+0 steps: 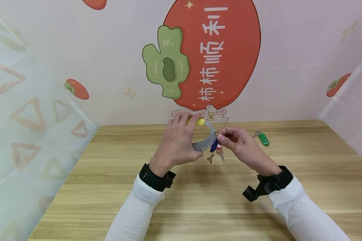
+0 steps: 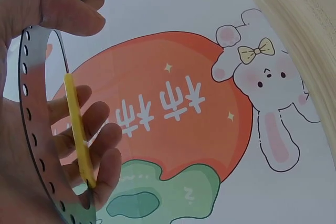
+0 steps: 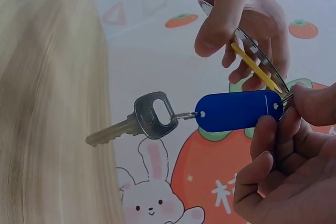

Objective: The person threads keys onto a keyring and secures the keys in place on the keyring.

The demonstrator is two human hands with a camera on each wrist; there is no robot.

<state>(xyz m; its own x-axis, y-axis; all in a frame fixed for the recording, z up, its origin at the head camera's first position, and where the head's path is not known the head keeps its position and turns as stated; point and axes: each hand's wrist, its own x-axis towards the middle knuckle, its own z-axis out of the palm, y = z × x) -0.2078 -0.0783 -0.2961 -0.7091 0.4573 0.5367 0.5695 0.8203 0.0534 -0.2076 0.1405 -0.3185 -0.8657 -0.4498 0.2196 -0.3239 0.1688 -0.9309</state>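
Blue, round-ended tag (image 3: 233,113) with metal key (image 3: 144,123)

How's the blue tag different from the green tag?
Colour: the blue tag is deep blue, while the green tag is bright green.
Place: the blue tag hangs at the right hand, off the table; the green tag lies on the table, untouched.
Both are long with rounded ends.
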